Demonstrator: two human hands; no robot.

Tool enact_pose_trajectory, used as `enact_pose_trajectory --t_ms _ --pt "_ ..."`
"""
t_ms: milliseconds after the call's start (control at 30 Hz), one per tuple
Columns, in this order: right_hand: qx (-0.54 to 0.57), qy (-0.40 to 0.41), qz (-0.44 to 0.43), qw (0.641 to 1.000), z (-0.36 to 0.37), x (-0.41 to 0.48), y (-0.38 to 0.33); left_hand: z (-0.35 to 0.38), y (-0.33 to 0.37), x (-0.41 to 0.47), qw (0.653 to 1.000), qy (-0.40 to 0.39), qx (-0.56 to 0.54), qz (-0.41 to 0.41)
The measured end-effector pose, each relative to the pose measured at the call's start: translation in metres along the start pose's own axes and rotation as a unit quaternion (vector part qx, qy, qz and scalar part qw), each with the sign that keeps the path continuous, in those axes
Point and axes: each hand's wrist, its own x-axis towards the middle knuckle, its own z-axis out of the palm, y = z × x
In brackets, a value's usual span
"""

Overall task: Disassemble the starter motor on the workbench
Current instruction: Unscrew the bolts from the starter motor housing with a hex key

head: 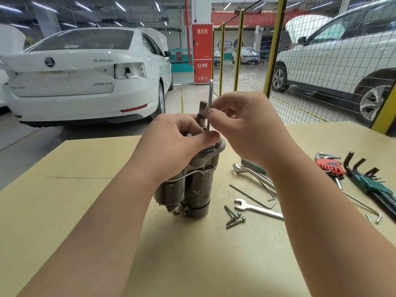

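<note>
Standing on the worktop point(85, 211), a starter motor point(197, 194) is gripped by the left hand point(177, 144); the right hand point(246, 123) pinches a hex key point(210, 93). Far white car point(75, 82) reads SUPERB.

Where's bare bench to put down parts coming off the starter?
Bare: left of the starter motor out to the workbench edge; the near strip in front of it; the far right corner behind the hex key sets. Crowded: right of the motor, with bolts, a spanner and loose keys.
</note>
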Motion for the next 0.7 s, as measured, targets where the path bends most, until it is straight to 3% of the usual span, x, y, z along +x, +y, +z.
enact_pose_trajectory --t_ms 133,300,533,700 --pt "-0.003 -0.019 -0.011 1.0 0.0005 -0.0013 -0.0005 -0.0016 0.0032 -0.0022 0.998 -0.047 -0.026 0.025" --pt "-0.025 0.005 0.013 1.0 0.0008 -0.0001 0.002 0.0029 0.0004 0.0005 1.0 0.008 0.023 0.014" --pt "-0.096 -0.077 -0.013 0.992 -0.0054 0.0002 -0.0005 -0.0012 0.0009 0.0007 0.997 -0.055 -0.015 0.048" --pt "-0.111 -0.015 0.017 0.994 -0.0047 0.002 0.0036 -0.0001 -0.0006 0.0024 0.999 -0.021 0.029 0.04"
